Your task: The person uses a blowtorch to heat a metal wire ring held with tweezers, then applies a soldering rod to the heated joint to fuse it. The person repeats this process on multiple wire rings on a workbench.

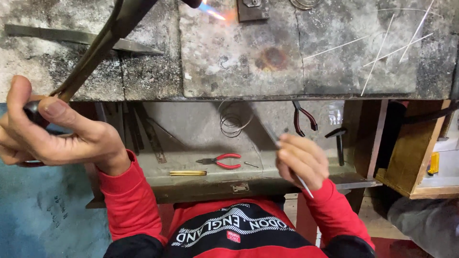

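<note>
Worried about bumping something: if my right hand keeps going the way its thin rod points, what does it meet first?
Likely the front edge of the scorched stone work slab, judging by the thin rod in the right hand. Depth is unclear.

Bench (229,62): grey, scorched slabs, cracked, rust-brown burn spot near centre.
On bench: flat metal bar (71,38) at left; thin wires (382,48) scattered at right; small metal block (252,9) at far edge.
Tray (191,129) below bench: red pliers (221,161), brass rod (188,173), wire coil (233,119).
</note>
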